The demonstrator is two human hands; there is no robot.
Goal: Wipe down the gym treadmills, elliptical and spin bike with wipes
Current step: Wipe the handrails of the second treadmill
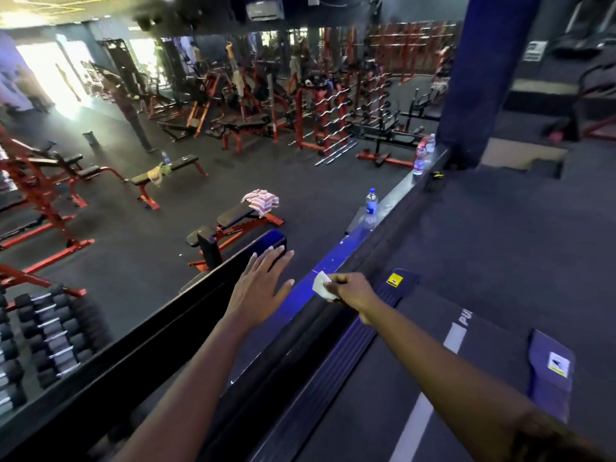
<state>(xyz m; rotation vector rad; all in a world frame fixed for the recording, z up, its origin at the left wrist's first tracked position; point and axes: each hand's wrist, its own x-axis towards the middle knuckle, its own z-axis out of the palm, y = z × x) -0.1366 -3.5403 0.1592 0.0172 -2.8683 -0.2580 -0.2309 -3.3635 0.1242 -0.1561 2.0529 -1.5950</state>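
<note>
I look down at a treadmill deck (376, 391) with a dark belt and a white stripe. My right hand (350, 290) pinches a small white wipe (322, 285) against the black side rail (320, 323) near the deck's front end. My left hand (261, 283) rests with straight fingers on the end of a black handrail (140, 355) to the left of the side rail. A blue end cap with a yellow sticker (395, 281) sits just right of my right hand.
A ledge (396, 198) beyond the treadmill holds a water bottle (371, 202) and more bottles (420, 158) further back. Below on the left lie the gym floor, red benches (230, 225), a dumbbell rack (46, 335) and a blue pillar (463, 78).
</note>
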